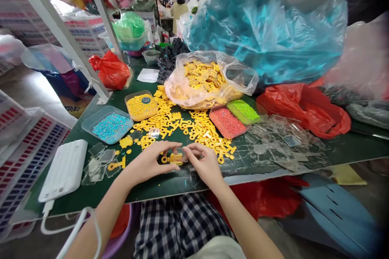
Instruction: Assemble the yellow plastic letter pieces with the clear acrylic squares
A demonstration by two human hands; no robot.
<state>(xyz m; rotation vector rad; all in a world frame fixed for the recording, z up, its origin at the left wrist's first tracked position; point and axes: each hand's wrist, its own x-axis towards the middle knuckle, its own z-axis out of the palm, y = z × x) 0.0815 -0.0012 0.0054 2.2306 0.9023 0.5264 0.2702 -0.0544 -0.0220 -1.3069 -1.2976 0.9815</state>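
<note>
My left hand (144, 164) grips a small yellow plastic piece (175, 159) with a ring at one end, its thumb below and fingers above. Close beside it, my right hand (207, 164) has thumb and fingertips pinched together. Whatever lies in that pinch is too small to make out. Just beyond both hands spreads a pile of yellow ringed pieces (203, 127). Around the pile are blue beads (111, 126), yellow beads (141, 105), red beads (227, 122) and green beads (244, 109), each kind in a shallow container.
A clear bag of yellow pieces (203, 77) stands behind the pile. Clear plastic pieces (282, 141) lie right; more are at left near a white power bank (64, 170) with a cable. Red bag (306, 107) and large blue bag (267, 32) fill the back right. A metal post (69, 36) rises left.
</note>
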